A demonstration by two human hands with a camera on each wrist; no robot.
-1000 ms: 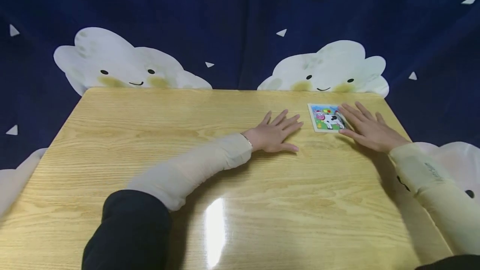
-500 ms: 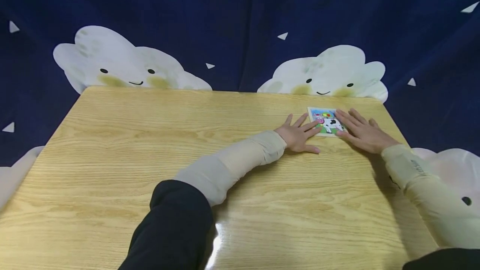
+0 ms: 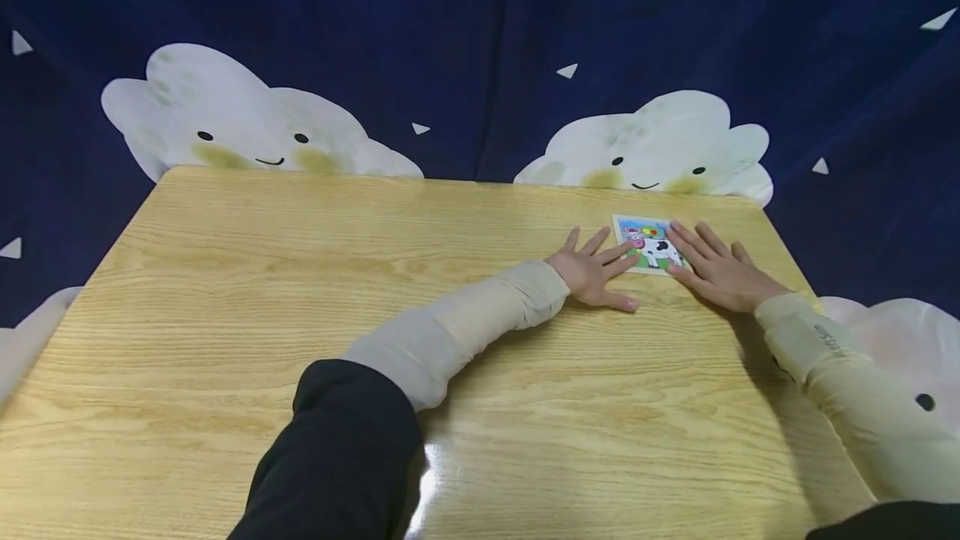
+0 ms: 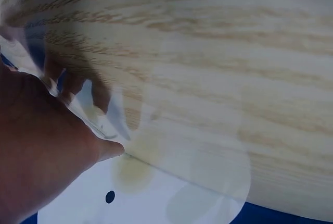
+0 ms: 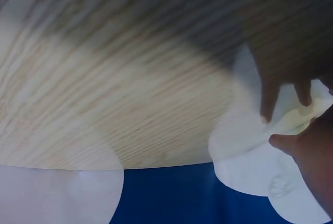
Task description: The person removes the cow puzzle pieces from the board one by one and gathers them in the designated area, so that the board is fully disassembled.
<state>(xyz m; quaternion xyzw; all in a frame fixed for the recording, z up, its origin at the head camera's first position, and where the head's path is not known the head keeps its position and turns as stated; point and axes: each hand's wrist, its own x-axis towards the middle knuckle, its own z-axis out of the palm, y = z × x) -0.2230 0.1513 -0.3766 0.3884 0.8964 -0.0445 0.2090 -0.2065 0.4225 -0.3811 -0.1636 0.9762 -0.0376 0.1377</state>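
A small square board with a cow picture (image 3: 654,252) lies flat near the far right of the table, in the head view. From its left side my left hand (image 3: 591,270) reaches in, fingers spread, with fingertips over the board's lower left edge. On the other side my right hand (image 3: 722,272) lies with straight fingers, its fingertips over the board's right edge. Neither hand curls round the board. The left wrist view shows part of the left hand (image 4: 47,146); the right wrist view shows part of the right hand (image 5: 315,156). The board is not visible in either wrist view.
A light wooden table (image 3: 300,290) with a glossy top spreads beneath both arms. Behind it hangs a dark blue curtain (image 3: 465,40) with white clouds (image 3: 652,140) and small triangles. The board is close to the table's back and right edges.
The left hand has moved right, from apart to over the board's left edge. The right hand has shifted slightly left and lower. In the last half second both hands hardly move.
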